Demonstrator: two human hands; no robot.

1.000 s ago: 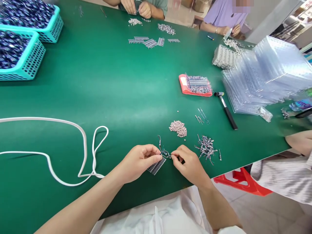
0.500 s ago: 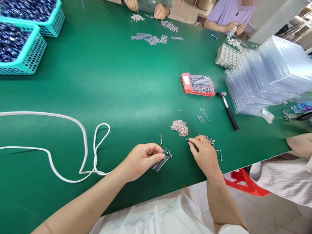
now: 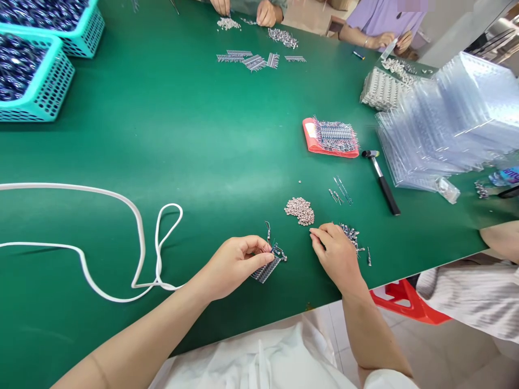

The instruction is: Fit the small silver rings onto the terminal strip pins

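Observation:
My left hand [image 3: 245, 266] pinches a small dark metal part with thin wires, whose exact kind is hard to make out. Just beneath those fingers lies a dark ridged strip [image 3: 265, 270], partly covered by the hand. My right hand [image 3: 334, 251] rests low on the table, thumb and index finger drawn together; whatever is at their tips is hidden. Ahead of it is a pile of small pinkish round discs [image 3: 300, 210]. A heap of small silvery metal pieces [image 3: 351, 235] sits beside its knuckles, partly hidden.
A rubber-headed hammer [image 3: 383, 183] and a red packet [image 3: 330, 139] holding wired parts lie farther right. Clear plastic sheets [image 3: 441, 129] are stacked beyond. A white cord [image 3: 138, 227] loops on the left, near turquoise baskets [image 3: 52, 92]. Co-workers' hands [image 3: 265, 13] work across the table.
My right hand has shifted slightly left, its fingertips now covering the spot where one loose disc lay. My left hand keeps its pinch almost unmoved. The view has tilted slightly.

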